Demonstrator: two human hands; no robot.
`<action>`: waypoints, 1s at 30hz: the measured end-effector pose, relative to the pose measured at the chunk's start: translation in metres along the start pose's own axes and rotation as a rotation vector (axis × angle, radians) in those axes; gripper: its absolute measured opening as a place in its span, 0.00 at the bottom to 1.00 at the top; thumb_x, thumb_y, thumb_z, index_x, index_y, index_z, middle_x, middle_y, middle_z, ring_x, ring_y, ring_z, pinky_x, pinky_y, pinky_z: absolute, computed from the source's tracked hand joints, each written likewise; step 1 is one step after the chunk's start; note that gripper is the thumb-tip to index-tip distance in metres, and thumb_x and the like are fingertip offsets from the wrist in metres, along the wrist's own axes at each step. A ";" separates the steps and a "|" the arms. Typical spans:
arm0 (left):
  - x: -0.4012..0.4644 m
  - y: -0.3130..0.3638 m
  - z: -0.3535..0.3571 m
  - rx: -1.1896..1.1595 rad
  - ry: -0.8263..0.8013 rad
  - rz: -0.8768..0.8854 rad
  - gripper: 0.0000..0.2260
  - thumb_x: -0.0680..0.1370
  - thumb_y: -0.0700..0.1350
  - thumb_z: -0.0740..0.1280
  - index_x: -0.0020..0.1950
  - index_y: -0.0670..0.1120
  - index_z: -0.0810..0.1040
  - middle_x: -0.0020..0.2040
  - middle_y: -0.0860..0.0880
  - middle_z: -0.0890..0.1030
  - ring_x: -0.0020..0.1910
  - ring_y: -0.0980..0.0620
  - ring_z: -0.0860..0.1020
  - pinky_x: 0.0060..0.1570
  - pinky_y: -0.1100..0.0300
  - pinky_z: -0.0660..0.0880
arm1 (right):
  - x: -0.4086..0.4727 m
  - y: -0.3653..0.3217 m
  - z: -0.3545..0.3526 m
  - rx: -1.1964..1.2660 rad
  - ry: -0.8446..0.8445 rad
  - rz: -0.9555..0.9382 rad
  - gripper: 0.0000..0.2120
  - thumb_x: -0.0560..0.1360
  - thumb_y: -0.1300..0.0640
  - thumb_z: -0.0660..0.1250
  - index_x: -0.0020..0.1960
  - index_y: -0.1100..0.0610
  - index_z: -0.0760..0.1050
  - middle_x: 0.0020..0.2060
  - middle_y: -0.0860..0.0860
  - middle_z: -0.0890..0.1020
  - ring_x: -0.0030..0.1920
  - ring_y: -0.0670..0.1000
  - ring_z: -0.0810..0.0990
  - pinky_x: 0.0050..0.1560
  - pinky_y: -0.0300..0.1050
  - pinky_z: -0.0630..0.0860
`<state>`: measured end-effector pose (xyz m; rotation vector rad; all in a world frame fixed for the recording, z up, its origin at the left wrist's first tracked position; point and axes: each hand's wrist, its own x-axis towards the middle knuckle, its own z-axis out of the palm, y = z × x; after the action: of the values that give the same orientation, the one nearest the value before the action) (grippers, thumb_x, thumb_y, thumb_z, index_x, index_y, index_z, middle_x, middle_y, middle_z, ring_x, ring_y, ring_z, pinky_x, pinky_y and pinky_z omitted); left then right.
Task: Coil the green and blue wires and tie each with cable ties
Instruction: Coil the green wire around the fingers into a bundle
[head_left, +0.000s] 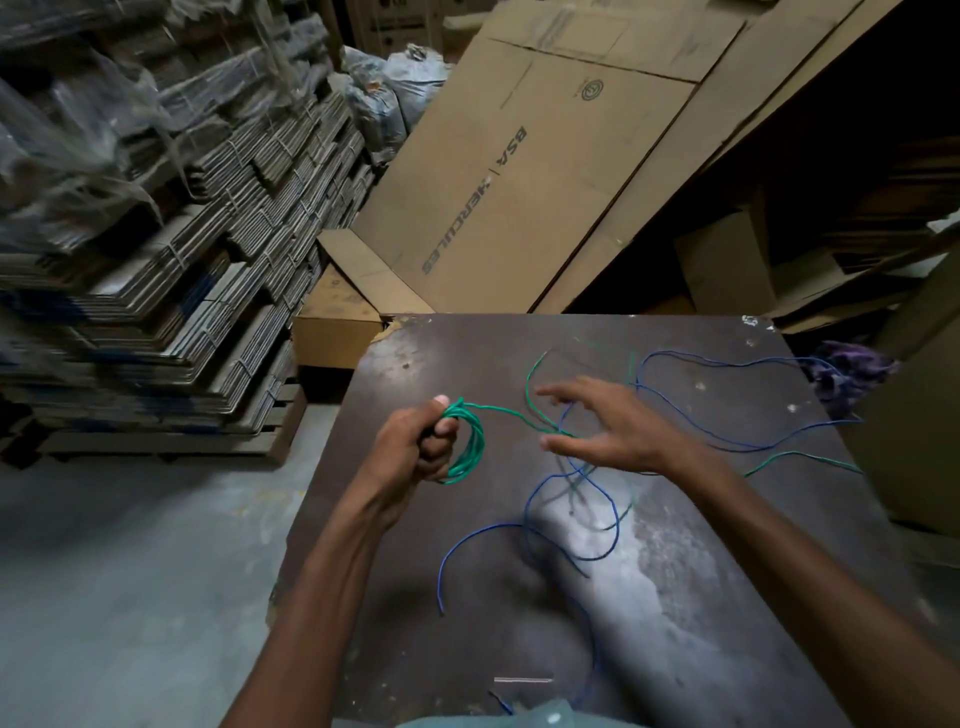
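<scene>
My left hand (415, 449) is closed around a small coil of green wire (467, 447) held above the dark table (727, 571). From the coil a green strand runs right, under my right hand (608, 423), and trails off toward the table's right edge. My right hand hovers open over the tangle, fingers spread and blurred, holding nothing. The blue wire (524, 530) lies loose on the table in wide loops, crossing the green one beneath my right hand. A thin white cable tie (522, 679) lies near the front edge.
Stacks of flattened cardboard (156, 286) rise at the left on a pallet. Large cardboard sheets (519, 182) lean behind the table. A purple cloth (852, 369) sits at the table's far right corner. Grey concrete floor (130, 571) lies to the left.
</scene>
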<state>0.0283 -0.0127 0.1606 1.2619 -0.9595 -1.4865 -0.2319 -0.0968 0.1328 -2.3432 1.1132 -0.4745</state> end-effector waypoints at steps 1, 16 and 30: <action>0.000 0.000 0.002 -0.012 -0.018 -0.009 0.17 0.83 0.50 0.56 0.33 0.48 0.66 0.24 0.54 0.56 0.23 0.55 0.52 0.33 0.52 0.45 | 0.002 -0.016 0.002 0.091 0.022 -0.030 0.25 0.75 0.43 0.74 0.70 0.48 0.75 0.58 0.46 0.82 0.60 0.42 0.79 0.62 0.40 0.74; -0.008 -0.011 0.015 -0.456 -0.216 -0.321 0.14 0.78 0.49 0.59 0.33 0.48 0.65 0.25 0.55 0.51 0.21 0.56 0.48 0.22 0.62 0.49 | 0.020 -0.046 0.008 0.130 0.205 -0.264 0.07 0.78 0.55 0.73 0.46 0.59 0.86 0.33 0.48 0.77 0.33 0.44 0.71 0.36 0.38 0.66; 0.008 -0.029 0.004 -0.588 0.050 -0.183 0.16 0.83 0.48 0.54 0.36 0.47 0.65 0.20 0.56 0.57 0.15 0.60 0.55 0.16 0.65 0.54 | -0.008 -0.030 0.036 0.077 0.351 -0.154 0.08 0.80 0.55 0.70 0.46 0.58 0.85 0.31 0.42 0.72 0.32 0.42 0.70 0.36 0.39 0.66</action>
<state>0.0195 -0.0132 0.1319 0.9600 -0.3306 -1.7034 -0.2005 -0.0638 0.1202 -2.3440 1.0440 -0.9979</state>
